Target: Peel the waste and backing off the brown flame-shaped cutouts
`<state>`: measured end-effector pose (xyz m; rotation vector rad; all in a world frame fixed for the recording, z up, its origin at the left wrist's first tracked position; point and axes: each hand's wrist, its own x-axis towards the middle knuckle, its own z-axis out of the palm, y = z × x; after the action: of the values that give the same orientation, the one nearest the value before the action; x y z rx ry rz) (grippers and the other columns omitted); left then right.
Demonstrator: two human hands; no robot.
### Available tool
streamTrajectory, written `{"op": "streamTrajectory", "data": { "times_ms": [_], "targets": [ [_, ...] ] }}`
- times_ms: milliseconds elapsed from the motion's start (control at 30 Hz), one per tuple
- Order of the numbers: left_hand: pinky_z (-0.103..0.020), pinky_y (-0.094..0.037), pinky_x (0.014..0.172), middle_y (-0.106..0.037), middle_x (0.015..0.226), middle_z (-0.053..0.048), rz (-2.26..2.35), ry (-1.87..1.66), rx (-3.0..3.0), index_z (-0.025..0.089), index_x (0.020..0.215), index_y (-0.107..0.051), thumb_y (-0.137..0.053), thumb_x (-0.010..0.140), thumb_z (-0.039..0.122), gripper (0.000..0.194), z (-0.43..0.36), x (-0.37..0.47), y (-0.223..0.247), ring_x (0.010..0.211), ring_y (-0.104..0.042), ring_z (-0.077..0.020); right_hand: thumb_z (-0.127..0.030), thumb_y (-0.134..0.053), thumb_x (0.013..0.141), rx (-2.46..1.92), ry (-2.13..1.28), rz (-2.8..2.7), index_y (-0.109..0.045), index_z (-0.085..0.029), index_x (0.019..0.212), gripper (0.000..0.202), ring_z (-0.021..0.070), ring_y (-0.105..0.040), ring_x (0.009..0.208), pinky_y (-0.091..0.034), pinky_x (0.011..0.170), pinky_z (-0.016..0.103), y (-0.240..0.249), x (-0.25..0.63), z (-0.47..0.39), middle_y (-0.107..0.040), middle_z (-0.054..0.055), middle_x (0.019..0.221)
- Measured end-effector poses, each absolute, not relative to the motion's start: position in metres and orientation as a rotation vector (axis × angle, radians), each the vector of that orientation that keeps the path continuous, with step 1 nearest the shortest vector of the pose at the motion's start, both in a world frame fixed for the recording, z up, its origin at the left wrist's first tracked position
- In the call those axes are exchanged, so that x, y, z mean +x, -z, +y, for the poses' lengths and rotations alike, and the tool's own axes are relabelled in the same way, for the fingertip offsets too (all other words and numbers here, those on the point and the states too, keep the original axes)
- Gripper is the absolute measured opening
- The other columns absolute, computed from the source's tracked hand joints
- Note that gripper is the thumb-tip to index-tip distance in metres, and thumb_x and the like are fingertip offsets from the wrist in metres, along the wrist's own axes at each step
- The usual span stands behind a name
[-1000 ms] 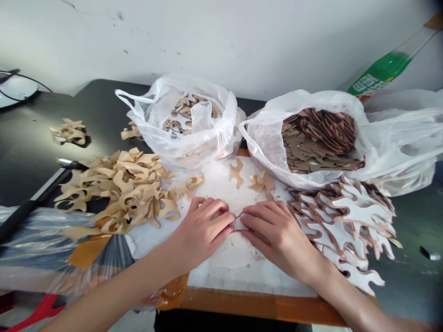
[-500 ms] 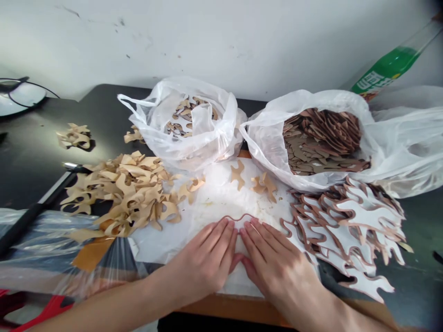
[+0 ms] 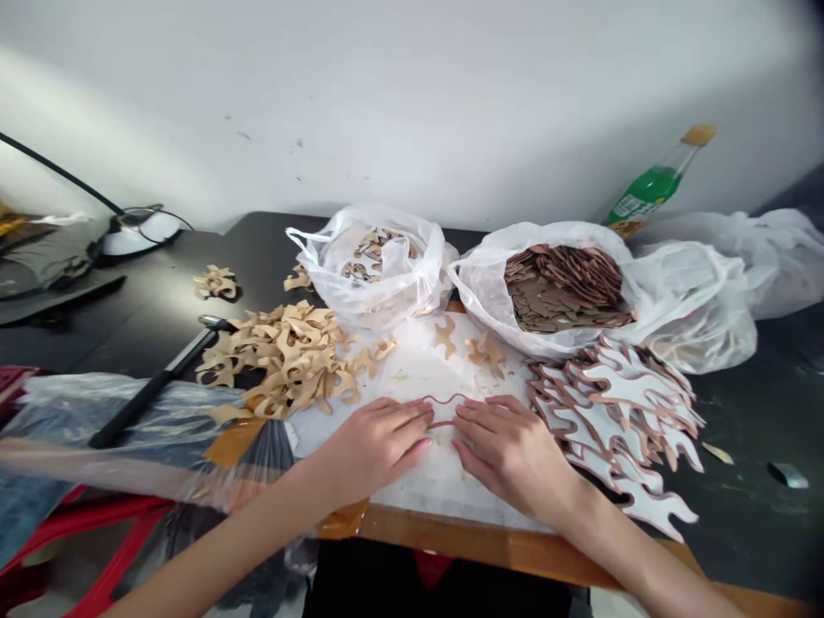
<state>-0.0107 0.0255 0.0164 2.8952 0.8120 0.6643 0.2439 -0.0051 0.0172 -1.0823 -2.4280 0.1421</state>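
A white wavy-edged cutout piece with a brown rim point(image 3: 444, 413) lies on the white work surface point(image 3: 412, 498), mostly covered by my hands. On its left part rests my left hand point(image 3: 379, 442), fingers stretched out flat. My right hand point(image 3: 508, 442) lies open on its right part in the same way, and a gap between the hands shows the middle of the piece. Beyond them are a few tan cutout scraps point(image 3: 445, 336). Right of my right hand, white cutout pieces with brown rims point(image 3: 618, 429) lie in an overlapping heap.
Curled tan scraps point(image 3: 289, 352) form a pile at left, beside a black-handled hammer point(image 3: 151, 395). Two white plastic bags with cutout pieces stand behind: one left point(image 3: 379, 296), one right point(image 3: 482, 266). A green-labelled bottle point(image 3: 647, 193) leans near the wall.
My hands have drawn a little apart, so more of the piece's middle shows. The fingertips stay on it. The camera view has shifted up and back.
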Motion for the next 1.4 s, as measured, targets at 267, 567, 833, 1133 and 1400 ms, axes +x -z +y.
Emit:
{"op": "streamTrajectory", "data": {
  "times_ms": [267, 567, 833, 1133, 1400],
  "targets": [
    [-0.044, -0.059, 0.095, -0.077, 0.117, -0.013, 1.083, -0.803, 2.886, 0.014, 0.124, -0.07, -0.061, 0.102, 0.023, 0.025, -0.003, -0.035, -0.017, 0.104, -0.073, -0.0262, -0.041, -0.058, 0.107, -1.011, -0.173, -2.55, -0.047, -0.011, 0.157, 0.059, 0.0329, -0.05, 0.148, -0.045, 0.121, 0.053, -0.013, 0.239, -0.008, -0.057, 0.02, 0.155],
    [-0.04, -0.054, 0.105, -0.074, 0.13, -0.011, 1.036, -0.746, 3.017, 0.021, 0.129, -0.074, -0.055, 0.107, 0.031, 0.032, 0.027, -0.036, -0.028, 0.117, -0.07, -0.0237, -0.044, -0.052, 0.11, -1.04, -0.278, -2.601, -0.041, -0.012, 0.162, 0.062, 0.0273, -0.041, 0.156, -0.037, 0.128, 0.051, -0.007, 0.237, -0.002, -0.047, 0.019, 0.163],
    [-0.039, -0.05, 0.107, -0.07, 0.142, -0.009, 1.028, -0.678, 3.095, 0.025, 0.126, -0.078, -0.051, 0.107, 0.03, 0.033, 0.016, -0.059, -0.013, 0.125, -0.067, -0.0252, -0.05, -0.05, 0.109, -1.184, -0.29, -2.61, -0.037, -0.009, 0.164, 0.07, 0.0292, -0.035, 0.158, -0.028, 0.133, 0.05, -0.007, 0.228, -0.016, -0.04, 0.019, 0.167],
    [-0.045, -0.054, 0.095, -0.075, 0.124, -0.015, 1.687, -0.653, 2.791, 0.019, 0.129, -0.072, -0.055, 0.103, 0.044, 0.04, 0.088, -0.063, -0.025, 0.111, -0.07, -0.0335, -0.055, -0.065, 0.098, -1.146, -0.306, -2.627, -0.024, -0.014, 0.169, 0.091, 0.0312, -0.033, 0.159, -0.026, 0.133, 0.051, 0.004, 0.228, -0.098, -0.033, 0.015, 0.171],
    [-0.045, -0.046, 0.098, -0.073, 0.101, -0.01, 1.583, -0.459, 2.827, 0.021, 0.098, -0.078, -0.048, 0.101, 0.019, 0.03, 0.098, -0.049, -0.017, 0.099, -0.069, -0.0282, -0.023, -0.063, 0.102, -1.084, -0.098, -2.424, -0.065, -0.024, 0.135, 0.033, 0.023, -0.07, 0.11, -0.057, 0.098, 0.039, 0.015, 0.214, -0.113, -0.075, 0.007, 0.128]
  ]
}}
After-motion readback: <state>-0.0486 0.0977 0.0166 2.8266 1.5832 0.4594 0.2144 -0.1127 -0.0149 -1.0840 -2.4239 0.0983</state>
